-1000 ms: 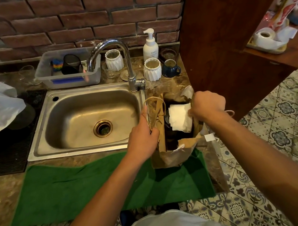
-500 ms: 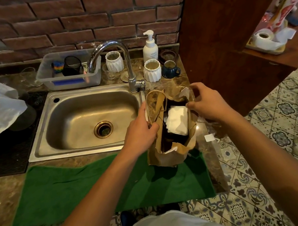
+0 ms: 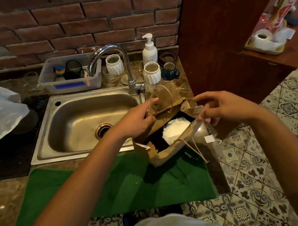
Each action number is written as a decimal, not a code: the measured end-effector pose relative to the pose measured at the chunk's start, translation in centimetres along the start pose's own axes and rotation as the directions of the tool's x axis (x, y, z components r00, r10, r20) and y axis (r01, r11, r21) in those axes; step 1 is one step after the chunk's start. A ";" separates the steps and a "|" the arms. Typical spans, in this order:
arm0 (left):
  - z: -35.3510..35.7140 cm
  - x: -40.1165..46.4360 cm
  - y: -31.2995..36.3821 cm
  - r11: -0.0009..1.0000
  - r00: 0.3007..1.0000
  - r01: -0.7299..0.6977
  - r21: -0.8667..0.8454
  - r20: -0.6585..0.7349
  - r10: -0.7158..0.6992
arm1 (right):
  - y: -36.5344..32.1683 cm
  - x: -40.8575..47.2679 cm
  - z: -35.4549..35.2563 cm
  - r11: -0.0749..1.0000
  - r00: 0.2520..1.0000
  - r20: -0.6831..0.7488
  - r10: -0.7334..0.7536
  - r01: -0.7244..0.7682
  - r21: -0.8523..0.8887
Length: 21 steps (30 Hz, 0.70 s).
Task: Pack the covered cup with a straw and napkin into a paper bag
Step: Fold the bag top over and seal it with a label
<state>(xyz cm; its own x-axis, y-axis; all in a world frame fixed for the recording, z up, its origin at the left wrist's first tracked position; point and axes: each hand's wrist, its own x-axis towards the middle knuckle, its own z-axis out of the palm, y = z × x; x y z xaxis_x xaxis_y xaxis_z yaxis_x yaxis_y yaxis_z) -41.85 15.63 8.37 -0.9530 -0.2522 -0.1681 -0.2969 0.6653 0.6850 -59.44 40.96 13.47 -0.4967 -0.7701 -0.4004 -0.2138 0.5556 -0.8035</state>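
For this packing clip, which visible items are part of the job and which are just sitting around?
Part of the job: paper bag, napkin inside it, left hand and right hand at the bag's rim. Cup and straw cannot be made out.

Just sitting around: sink, faucet, soap bottle, blue mug, plastic tub, green towel.

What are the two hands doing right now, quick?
Left hand: closed, pinching the far rim of the paper bag.
Right hand: fingers pinched at the bag's near rim by the twine handle.
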 end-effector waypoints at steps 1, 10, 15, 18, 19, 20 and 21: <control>0.0 0.2 0.0 1.000 1.000 0.001 0.006 0.010 -0.001 | 0.4 -0.1 -0.3 0.996 1.000 -0.003 -0.002 0.002 -0.090; -0.1 1.2 1.7 0.987 0.984 -0.160 0.019 0.089 0.157 | 1.9 2.3 2.6 0.846 0.986 -0.029 -0.165 0.127 -0.517; 0.4 1.3 1.7 0.995 0.990 -0.097 0.019 0.109 0.095 | 2.7 3.4 3.4 0.851 0.968 -0.146 -0.203 0.101 -0.516; 0.6 0.8 1.4 0.997 0.986 -0.070 0.021 0.150 0.066 | 3.1 3.5 3.8 0.856 0.958 -0.182 -0.220 0.101 -0.507; 0.6 0.6 1.2 0.999 0.986 -0.053 0.012 0.158 0.050 | 3.3 3.5 3.8 0.855 0.953 -0.191 -0.234 0.108 -0.508; 0.6 0.3 1.0 0.999 0.987 -0.041 0.019 0.157 0.037 | 3.5 3.6 3.8 0.857 0.949 -0.201 -0.244 0.114 -0.502; 0.5 0.1 0.9 0.998 0.988 -0.035 0.044 0.151 0.028 | 3.7 3.6 3.8 0.862 0.944 -0.213 -0.252 0.119 -0.493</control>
<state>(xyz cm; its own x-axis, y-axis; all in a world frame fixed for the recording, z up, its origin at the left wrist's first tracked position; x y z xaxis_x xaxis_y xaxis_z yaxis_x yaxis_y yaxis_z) -42.21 16.55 8.57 -0.9593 -0.1245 -0.2534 -0.2654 0.7043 0.6585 -58.85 39.06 7.38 -0.5938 -0.8005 -0.0817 -0.6581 0.5415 -0.5232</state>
